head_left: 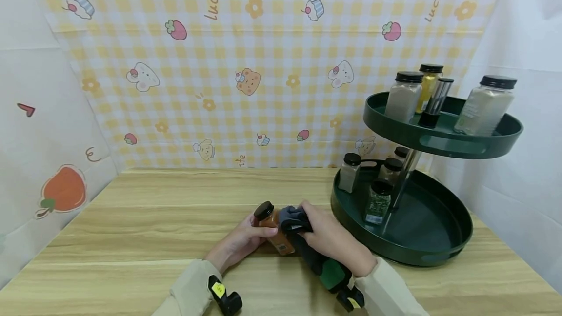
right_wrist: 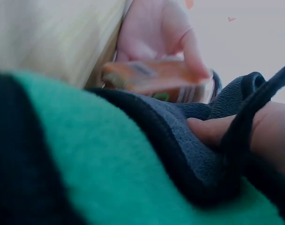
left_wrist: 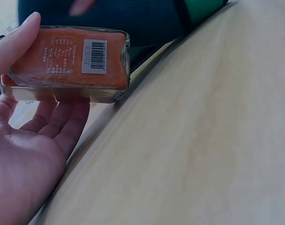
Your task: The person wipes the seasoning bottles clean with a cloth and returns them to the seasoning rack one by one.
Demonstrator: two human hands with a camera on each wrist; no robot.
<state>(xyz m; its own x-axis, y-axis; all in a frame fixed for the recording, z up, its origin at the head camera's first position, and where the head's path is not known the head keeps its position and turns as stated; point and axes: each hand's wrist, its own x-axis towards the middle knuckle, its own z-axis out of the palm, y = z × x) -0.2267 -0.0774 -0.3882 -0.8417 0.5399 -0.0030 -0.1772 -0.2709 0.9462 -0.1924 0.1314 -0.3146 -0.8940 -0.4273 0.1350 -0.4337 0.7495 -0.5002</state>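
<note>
A square glass spice jar (head_left: pixel 281 244) with orange-red powder and a black lid is tilted above the table. My left hand (head_left: pixel 246 240) grips it near the lid, the thumb across one side and the fingers beneath. In the left wrist view a barcode label shows on the jar (left_wrist: pixel 63 56). My right hand (head_left: pixel 329 235) holds a bunched dark grey and green cloth (head_left: pixel 295 219) against the jar's side. Close up in the right wrist view, the thumb presses on the cloth (right_wrist: pixel 180 136), whose green part hangs in front.
To the right stands a dark green two-tier round rack (head_left: pixel 406 252). Its upper tray (head_left: pixel 452 143) bears several jars and a clear shaker (head_left: pixel 434 104); several small jars, including one of green herbs (head_left: pixel 377 204), stand on the lower tray. A patterned cloth backdrop (head_left: pixel 272 111) hangs behind the wooden table (head_left: pixel 153 228).
</note>
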